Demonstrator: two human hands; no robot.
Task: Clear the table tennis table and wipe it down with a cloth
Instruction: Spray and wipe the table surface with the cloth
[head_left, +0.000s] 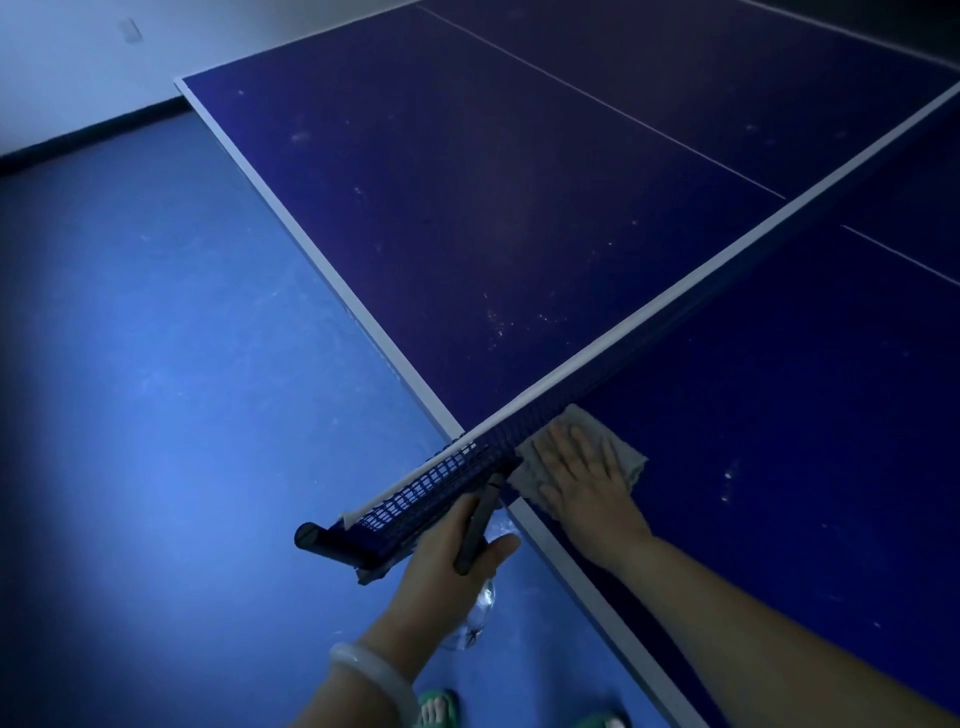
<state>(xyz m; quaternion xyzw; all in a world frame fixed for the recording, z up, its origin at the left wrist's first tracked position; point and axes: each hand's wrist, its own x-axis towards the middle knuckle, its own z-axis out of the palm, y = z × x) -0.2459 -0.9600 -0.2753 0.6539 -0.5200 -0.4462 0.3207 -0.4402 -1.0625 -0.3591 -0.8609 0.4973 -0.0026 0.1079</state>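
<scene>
From the head camera, a dark blue tabletop (519, 208) fills most of the picture. It has white lines and a white edge. Small pale specks dot it here and there.

A net (597, 358) runs across it from the near left side up to the far right. The net has a white strip along the top.

A pale cloth (621, 447) lies on the tabletop, just beside the net and close to the near edge. The right hand (582, 478) lies flat on the cloth and presses it down. Its grip is spread, with the fingers straight and pointing toward the net.

The left hand (457, 566) is off the side of the tabletop, by the end of the net. Its grip is wrapped around the dark net post (478, 525), with the fingers curled and the thumb out to the side. A pale bangle (371, 670) sits on that wrist.

Under the hands is a blue floor (156, 415). At the bottom you can see toes in green sandals (439, 709). Something clear and shiny lies on the floor under the left hand; I cannot tell what it is.
</scene>
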